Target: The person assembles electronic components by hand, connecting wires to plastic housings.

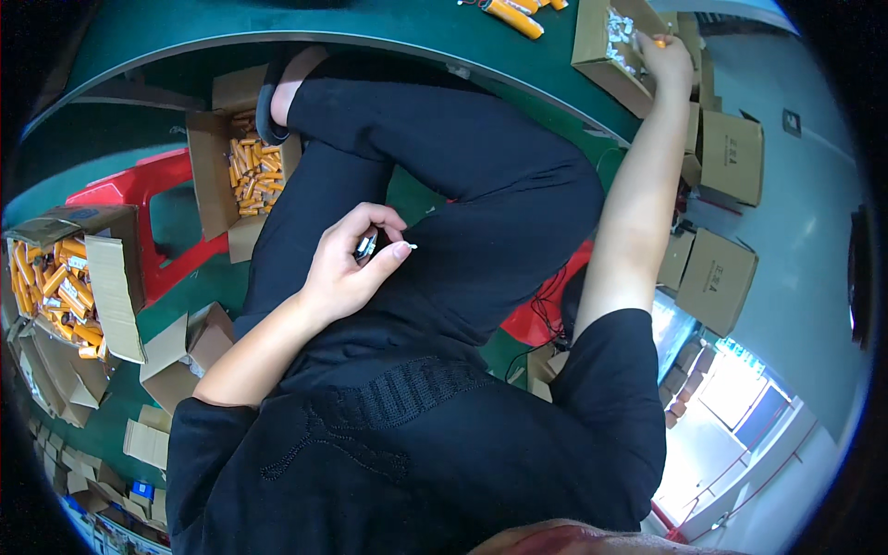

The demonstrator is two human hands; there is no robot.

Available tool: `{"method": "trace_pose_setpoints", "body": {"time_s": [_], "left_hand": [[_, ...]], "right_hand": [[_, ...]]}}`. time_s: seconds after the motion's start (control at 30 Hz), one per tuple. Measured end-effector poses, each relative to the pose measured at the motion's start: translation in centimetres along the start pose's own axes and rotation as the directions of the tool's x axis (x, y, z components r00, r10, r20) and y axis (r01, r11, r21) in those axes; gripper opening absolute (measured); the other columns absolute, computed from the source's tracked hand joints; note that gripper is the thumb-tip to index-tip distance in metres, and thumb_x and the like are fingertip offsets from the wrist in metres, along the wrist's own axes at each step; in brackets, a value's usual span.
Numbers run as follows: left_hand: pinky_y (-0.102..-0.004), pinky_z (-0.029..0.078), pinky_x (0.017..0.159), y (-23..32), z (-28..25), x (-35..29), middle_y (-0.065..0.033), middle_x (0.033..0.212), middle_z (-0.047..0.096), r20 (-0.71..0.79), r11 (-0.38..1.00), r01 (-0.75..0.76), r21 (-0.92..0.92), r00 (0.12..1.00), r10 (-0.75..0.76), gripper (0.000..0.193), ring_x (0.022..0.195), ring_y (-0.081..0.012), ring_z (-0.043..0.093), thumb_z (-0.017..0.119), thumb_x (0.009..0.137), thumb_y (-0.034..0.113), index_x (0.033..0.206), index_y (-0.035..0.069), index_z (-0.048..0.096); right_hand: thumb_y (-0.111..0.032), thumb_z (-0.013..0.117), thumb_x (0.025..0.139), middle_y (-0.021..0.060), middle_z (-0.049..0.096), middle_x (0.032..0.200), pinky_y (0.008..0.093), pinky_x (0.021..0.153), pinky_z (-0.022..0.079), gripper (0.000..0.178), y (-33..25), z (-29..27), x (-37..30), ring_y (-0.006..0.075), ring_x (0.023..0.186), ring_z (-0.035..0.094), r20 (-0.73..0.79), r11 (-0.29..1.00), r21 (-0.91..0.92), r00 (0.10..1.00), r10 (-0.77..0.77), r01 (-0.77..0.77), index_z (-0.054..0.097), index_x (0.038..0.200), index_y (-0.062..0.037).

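My left hand (347,264) rests over my lap with its fingers curled round a small black-and-silver object (366,245). A tiny white piece (412,246) shows at the tip of its thumb; whether it is pinched there I cannot tell. My right hand (668,61) is stretched out to the far right, over an open carton (599,37) on the green table. Inside that carton lie many small white pieces (620,35). Its fingers are bent together, with a spot of orange among them that is too small to name.
Orange cylindrical battery packs (514,17) lie on the green table (388,20). More fill a carton (116,287) at the left and another (211,176) on the floor beside my foot. A red stool (148,190) stands between them. Brown cartons (731,157) stand at the right.
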State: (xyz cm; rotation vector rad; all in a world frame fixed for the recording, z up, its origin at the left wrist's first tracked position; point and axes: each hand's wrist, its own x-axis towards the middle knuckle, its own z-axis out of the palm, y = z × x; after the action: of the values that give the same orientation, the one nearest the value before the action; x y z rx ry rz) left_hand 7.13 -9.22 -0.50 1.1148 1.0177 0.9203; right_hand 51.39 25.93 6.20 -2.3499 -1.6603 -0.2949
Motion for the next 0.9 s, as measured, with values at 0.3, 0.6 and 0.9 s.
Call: {"method": "trace_pose_setpoints", "body": {"time_s": [0.3, 0.6, 0.9], "left_hand": [[-0.0292, 0.048, 0.076, -0.4, 0.0, 0.6, -0.0076, 0.094, 0.068, 0.028, 0.999, 0.034, 0.003, 0.999, -0.034, 0.023, 0.079, -0.0170, 0.060, 0.072, 0.094, 0.018, 0.109, 0.003, 0.064], [-0.0295, 0.048, 0.076, -0.8, -0.4, 0.8, -0.0072, 0.093, 0.067, 0.025, 0.999, 0.033, 0.029, 0.999, -0.033, 0.023, 0.079, -0.0169, 0.059, 0.072, 0.094, 0.019, 0.109, 0.003, 0.064], [-0.0219, 0.038, 0.060, 0.3, -2.2, 1.4, -0.0074, 0.094, 0.065, 0.114, 0.690, 0.209, -0.693, 0.977, -0.181, 0.019, 0.065, -0.0061, 0.047, 0.060, 0.104, 0.020, 0.112, 0.004, 0.065]], "right_hand": [[-0.049, 0.068, 0.086, 0.0139, 0.077, 0.105, 0.0421, 0.081, 0.057, 0.046, 1.8, 0.5, 0.4, 0.0312, 0.094, 0.072, 0.379, 0.991, -0.091, 0.923, -0.061, 0.102, 0.078, 0.110, -0.0108], [-0.053, 0.067, 0.088, 0.0123, 0.077, 0.101, 0.0416, 0.079, 0.057, 0.041, 2.5, -0.6, 0.5, 0.0329, 0.089, 0.071, -0.031, 0.985, -0.133, 0.993, -0.118, 0.113, 0.078, 0.104, -0.0168], [-0.025, 0.061, 0.104, 0.0006, 0.055, 0.071, 0.0214, 0.050, 0.037, 0.027, -8.2, -9.2, -17.0, 0.0072, 0.055, 0.045, 0.053, -0.218, 0.964, 0.915, -0.399, -0.151, 0.069, 0.114, -0.0013]]}}
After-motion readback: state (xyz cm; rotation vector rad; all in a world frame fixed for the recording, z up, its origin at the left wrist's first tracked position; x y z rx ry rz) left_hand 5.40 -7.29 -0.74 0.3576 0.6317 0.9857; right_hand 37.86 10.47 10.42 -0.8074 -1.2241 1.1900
